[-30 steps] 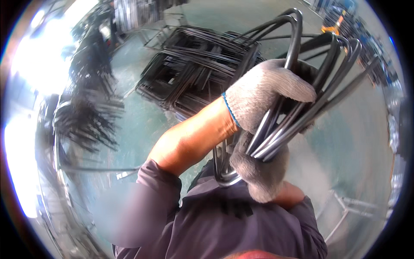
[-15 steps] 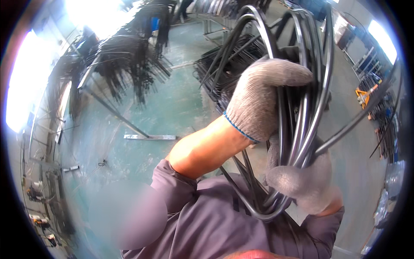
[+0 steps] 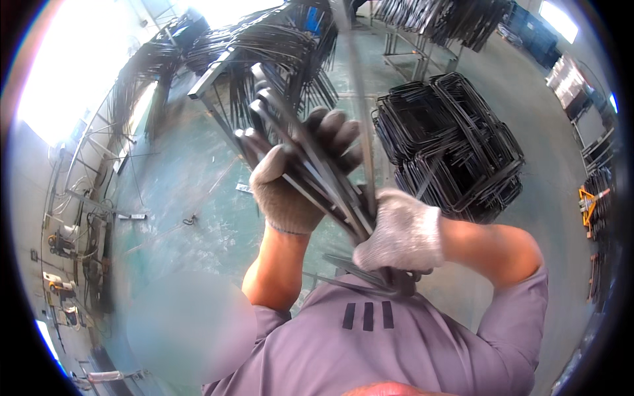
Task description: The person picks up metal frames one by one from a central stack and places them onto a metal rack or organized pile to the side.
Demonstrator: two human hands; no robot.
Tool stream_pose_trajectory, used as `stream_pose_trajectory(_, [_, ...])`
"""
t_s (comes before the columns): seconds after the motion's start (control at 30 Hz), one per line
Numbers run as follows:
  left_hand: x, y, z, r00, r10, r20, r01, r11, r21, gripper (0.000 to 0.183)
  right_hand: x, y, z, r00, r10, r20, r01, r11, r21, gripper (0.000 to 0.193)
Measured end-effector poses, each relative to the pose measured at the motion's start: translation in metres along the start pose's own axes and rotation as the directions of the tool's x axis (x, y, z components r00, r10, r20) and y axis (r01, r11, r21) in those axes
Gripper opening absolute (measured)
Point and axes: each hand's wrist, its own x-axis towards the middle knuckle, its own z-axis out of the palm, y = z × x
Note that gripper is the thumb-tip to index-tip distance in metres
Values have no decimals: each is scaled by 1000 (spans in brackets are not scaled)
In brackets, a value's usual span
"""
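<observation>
In front of my chest I hold a bundle of bent dark metal tubes (image 3: 330, 188), slanting from upper left down toward my shirt. My left hand (image 3: 287, 198), in a grey knitted glove, wraps the bundle's middle from the left, its fingers curled over the far side. Lower and to the right, my gloved right hand (image 3: 401, 231) is closed round the near part of the same tubes. One long tube (image 3: 362, 99), blurred, rises upright between the hands. The bundle's lower bends hang by my shirt, partly hidden behind the right hand.
A large stack of dark tube frames (image 3: 456, 142) stands on the floor ahead, right of centre. Racks hung with tubes (image 3: 277, 49) fill the far left, with another loaded rack (image 3: 436, 20) at the back. An orange metal piece (image 3: 586, 206) stands along the right side.
The bundle has swung from the right to the centre and now tilts up leftward. Both hands, still gripping it, have moved left. The floor stack shows more fully.
</observation>
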Motion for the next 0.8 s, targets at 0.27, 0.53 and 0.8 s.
stream_pose_trajectory(0.27, [-3, 120, -91, 964, 245, 101, -240, 969, -57, 81, 162, -35, 0, 900, -388, 197, 425, 883, -199, 53])
stream_pose_trajectory(0.53, [57, 245, -115, 801, 575, -166, -486, 787, 380, 78, 327, -145, -56, 882, -284, 376, 409, 858, -311, 39])
stream_pose_trajectory(0.8, [115, 318, -143, 569, 769, -291, -22, 368, 929, 46, 502, -225, -93, 820, -418, 391, 560, 725, -401, 35])
